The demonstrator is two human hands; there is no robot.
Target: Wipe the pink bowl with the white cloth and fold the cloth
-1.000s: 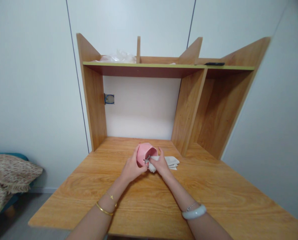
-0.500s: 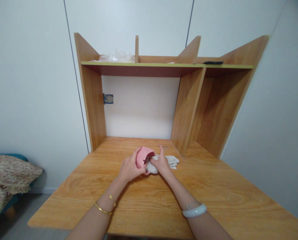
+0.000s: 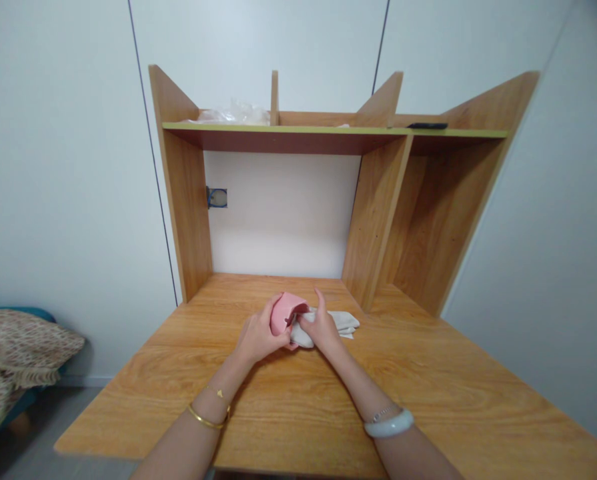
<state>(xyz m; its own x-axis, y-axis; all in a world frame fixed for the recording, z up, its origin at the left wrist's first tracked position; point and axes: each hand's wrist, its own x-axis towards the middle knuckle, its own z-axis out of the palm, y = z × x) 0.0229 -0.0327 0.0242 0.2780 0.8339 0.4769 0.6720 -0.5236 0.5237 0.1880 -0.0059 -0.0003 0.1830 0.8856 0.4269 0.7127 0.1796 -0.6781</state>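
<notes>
A pink, hollow, cup-like object (image 3: 284, 312) is tilted above the desk, its opening facing right; its exact kind is unclear. My left hand (image 3: 261, 337) wraps round it from the left, thumb near the lower rim. A pale grey-white cloth (image 3: 345, 323) is bunched at the opening, and its loose end spreads to the right on the desk. My right hand (image 3: 323, 328) pinches the cloth at the opening, with one finger or thumb raised. The fingertips are partly hidden by the cloth and the pink rim.
The wooden desk (image 3: 298, 413) carries a hutch with a shelf (image 3: 288, 131) above. On that shelf lie a clear plastic bag (image 3: 235, 113) and a flat black object (image 3: 427, 125). An open wall socket box (image 3: 217, 198) shows at the back left. A patterned blanket (image 3: 23, 343) lies far left.
Both hands and the pink object have shifted very slightly left. The cloth is still bunched at the opening, and the grips look the same.
</notes>
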